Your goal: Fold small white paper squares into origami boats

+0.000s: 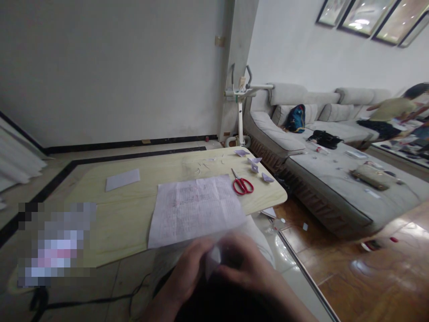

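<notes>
Close to my body, in front of the table's near edge, my left hand (194,264) and my right hand (244,259) are closed on a small folded piece of white paper (213,263). Motion blur softens the fingers, and part of the paper is hidden by them. Beyond my hands a large creased sheet of printed paper (197,205) lies on the wooden table (134,223). Red-handled scissors (243,186) rest right of the sheet, blades partly apart and pointing away. Several small folded paper shapes (267,178) lie near the table's right end.
A white paper block (122,180) lies on the table's left part, and thin paper scraps (204,165) near its far edge. A blurred-out patch (60,246) covers the left corner. To the right stands a grey sofa (335,179) with bags; a person (392,112) sits at its far end.
</notes>
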Available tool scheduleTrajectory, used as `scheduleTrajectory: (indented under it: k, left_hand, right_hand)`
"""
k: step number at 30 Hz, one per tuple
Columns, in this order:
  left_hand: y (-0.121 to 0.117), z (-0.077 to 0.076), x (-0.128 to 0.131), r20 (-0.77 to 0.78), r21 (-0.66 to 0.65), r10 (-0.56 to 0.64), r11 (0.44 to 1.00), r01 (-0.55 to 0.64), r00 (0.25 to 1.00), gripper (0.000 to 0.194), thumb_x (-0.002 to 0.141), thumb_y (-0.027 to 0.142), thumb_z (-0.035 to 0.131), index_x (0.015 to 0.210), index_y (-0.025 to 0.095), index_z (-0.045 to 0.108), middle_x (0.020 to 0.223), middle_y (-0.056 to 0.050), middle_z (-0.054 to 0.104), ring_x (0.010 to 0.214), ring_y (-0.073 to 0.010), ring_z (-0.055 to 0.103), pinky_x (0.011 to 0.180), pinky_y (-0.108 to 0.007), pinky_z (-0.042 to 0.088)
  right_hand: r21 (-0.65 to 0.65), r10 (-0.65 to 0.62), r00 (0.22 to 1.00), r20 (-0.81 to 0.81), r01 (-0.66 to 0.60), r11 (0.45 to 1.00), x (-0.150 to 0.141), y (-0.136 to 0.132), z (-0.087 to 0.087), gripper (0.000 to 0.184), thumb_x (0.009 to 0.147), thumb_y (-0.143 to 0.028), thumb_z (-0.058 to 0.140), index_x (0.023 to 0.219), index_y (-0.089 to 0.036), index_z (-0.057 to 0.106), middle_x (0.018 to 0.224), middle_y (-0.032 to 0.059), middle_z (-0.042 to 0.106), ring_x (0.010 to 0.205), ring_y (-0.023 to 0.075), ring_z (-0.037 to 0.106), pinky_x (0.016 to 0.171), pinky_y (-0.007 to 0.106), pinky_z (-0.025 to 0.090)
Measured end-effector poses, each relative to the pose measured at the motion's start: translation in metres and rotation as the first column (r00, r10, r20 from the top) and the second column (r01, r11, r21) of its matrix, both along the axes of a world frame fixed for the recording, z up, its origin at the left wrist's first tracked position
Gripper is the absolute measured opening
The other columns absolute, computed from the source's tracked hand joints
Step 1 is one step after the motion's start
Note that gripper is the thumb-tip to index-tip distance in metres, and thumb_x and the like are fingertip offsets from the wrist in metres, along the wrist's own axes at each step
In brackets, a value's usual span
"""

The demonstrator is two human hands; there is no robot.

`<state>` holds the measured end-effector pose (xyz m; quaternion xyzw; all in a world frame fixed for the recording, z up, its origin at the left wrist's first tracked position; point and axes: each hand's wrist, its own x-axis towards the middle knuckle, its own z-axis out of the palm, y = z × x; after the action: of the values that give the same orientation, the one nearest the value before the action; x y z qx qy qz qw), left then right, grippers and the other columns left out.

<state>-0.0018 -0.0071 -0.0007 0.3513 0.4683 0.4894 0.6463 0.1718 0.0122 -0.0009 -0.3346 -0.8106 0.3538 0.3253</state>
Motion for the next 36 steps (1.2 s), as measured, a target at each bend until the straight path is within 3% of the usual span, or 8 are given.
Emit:
scheduleTrajectory:
  k: [7,17,20,25,30,36]
  left_hand:
    - [-0.0017,-0.0019,0.0003,0.076,-0.038,-0.046,0.998,0.049,0.996,0.021,0.075,0.032,0.061,0.075,0.017,0.076,0.078,-0.004,0.075,0.077,-0.0209,0.065,0.075,-0.03,0.052]
    - [-0.0025,-0.0027,-0.0023,0.065,-0.023,-0.064,0.998,0.066,0.996,0.018,0.075,0.03,0.063,0.069,0.017,0.075,0.073,-0.002,0.073,0.077,-0.0198,0.062,0.072,-0.028,0.051]
    - [-0.0022,-0.0006,-0.0012,0.096,-0.045,-0.036,0.998,0.04,0.995,0.018,0.071,0.03,0.065,0.07,0.016,0.075,0.074,-0.004,0.073,0.075,-0.0196,0.062,0.07,-0.028,0.051]
    - [-0.0015,0.0005,0.0007,0.174,-0.123,-0.07,0.988,0.092,0.982,0.021,0.073,0.033,0.067,0.071,0.013,0.071,0.062,-0.003,0.067,0.054,-0.0146,0.055,0.05,-0.024,0.044]
    - [-0.0015,0.0001,0.0009,0.2,-0.096,-0.101,0.988,0.122,0.975,0.025,0.076,0.037,0.066,0.072,0.013,0.07,0.062,-0.003,0.066,0.051,-0.0146,0.055,0.05,-0.026,0.043]
    - [-0.0013,0.0052,0.0013,0.111,-0.067,-0.108,0.991,0.115,0.988,0.031,0.08,0.042,0.062,0.074,0.013,0.073,0.064,-0.005,0.069,0.057,-0.0183,0.061,0.055,-0.029,0.048]
  right_hand:
    - [-0.105,0.011,1.0,-0.016,-0.013,0.994,0.001,-0.0004,-0.0036,0.031,0.072,-0.024,0.073,0.099,-0.02,0.059,0.092,0.0022,0.061,0.08,0.017,0.056,0.071,0.028,0.047]
    - [-0.208,0.025,0.999,-0.044,-0.034,0.978,0.0027,-0.0005,-0.0051,0.037,0.068,-0.028,0.078,0.099,-0.021,0.058,0.09,0.0004,0.059,0.077,0.016,0.054,0.066,0.026,0.044]
    - [-0.166,0.043,0.998,-0.053,-0.051,0.985,0.0026,0.0018,-0.0054,0.035,0.071,-0.028,0.076,0.101,-0.021,0.06,0.091,0.0013,0.06,0.079,0.017,0.055,0.069,0.027,0.044]
    - [-0.057,0.02,0.989,-0.144,-0.029,0.998,0.0007,0.0026,-0.0046,0.027,0.076,-0.024,0.068,0.102,-0.022,0.062,0.089,0.0015,0.06,0.079,0.0172,0.055,0.071,0.029,0.043]
    - [-0.125,-0.012,0.977,-0.211,-0.014,0.992,-0.0024,0.0013,-0.0029,0.024,0.076,-0.02,0.067,0.098,-0.022,0.06,0.086,0.0002,0.058,0.074,0.0151,0.053,0.066,0.025,0.043]
    - [-0.162,-0.024,0.978,-0.205,-0.009,0.987,-0.0029,0.0009,-0.0038,0.019,0.077,-0.02,0.065,0.095,-0.022,0.058,0.084,0.0005,0.057,0.072,0.0153,0.051,0.063,0.025,0.042]
